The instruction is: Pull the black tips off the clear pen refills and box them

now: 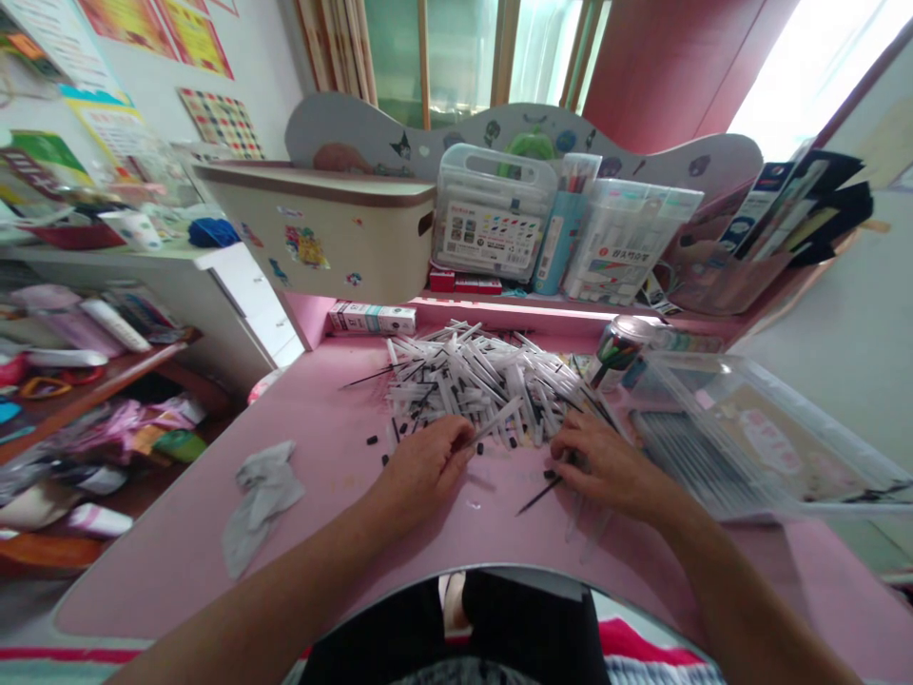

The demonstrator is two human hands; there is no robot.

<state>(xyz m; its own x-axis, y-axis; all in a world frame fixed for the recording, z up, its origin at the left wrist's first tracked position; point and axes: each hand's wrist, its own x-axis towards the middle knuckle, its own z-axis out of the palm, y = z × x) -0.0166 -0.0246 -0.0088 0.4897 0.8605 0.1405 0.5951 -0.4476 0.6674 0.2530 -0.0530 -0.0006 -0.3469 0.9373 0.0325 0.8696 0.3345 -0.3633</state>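
A big heap of white pen barrels and black refills [477, 381] lies in the middle of the pink desk [342, 514]. My left hand [428, 466] rests at the heap's near edge, fingers closed round a white pen barrel [499, 419] that points up and right. My right hand [606, 466] lies just right of it, fingers curled on the desk and pinching a thin black refill [538, 497] that sticks out toward me. Small black caps [372, 440] are scattered on the desk left of the hands.
A crumpled grey cloth [261, 499] lies at the left. A clear plastic box [742, 428] with pens in it stands at the right, a metal can [619, 347] behind it. Marker cases [492, 224] and a cream bin [320, 228] line the back shelf.
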